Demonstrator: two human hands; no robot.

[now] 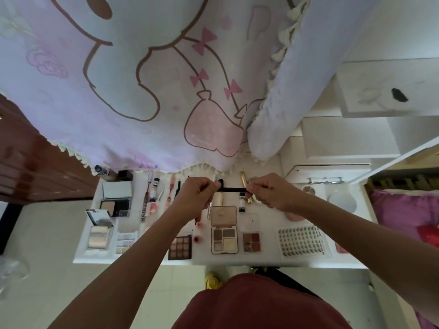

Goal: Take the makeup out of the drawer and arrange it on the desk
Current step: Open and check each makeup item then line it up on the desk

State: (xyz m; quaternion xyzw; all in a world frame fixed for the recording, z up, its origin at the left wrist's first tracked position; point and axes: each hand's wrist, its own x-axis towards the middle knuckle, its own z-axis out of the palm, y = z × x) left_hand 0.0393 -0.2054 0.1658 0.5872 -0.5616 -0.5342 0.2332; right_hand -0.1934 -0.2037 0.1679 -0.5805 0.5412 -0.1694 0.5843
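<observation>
Cloth [133,67] with a cartoon print, draped over the far edge of the white desk [261,260], fringe reaching down to the row of tubes and bottles [152,193] lined up along that edge. Lash tray [300,241] towards the near right corner, square to the near edge. Open four-pan palette [224,237] at the middle of the near edge, lid tipped back. Open highlighter compact [99,231] at the near left corner, with an open powder compact [116,200] just behind it. Dark nine-pan palette [179,247] on the near edge, partly hidden under the left forearm; small brown quad [251,242] between the four-pan palette and the lash tray. Bare white surface behind the quad and the lash tray, up to the right wrist. Left hand [193,198] and right hand [273,193] over the far middle of the surface, fingers curled, each pinching one end of a slim dark pencil [231,189] held level between them. Gold tube [244,179] just behind the pencil, near the far edge.
</observation>
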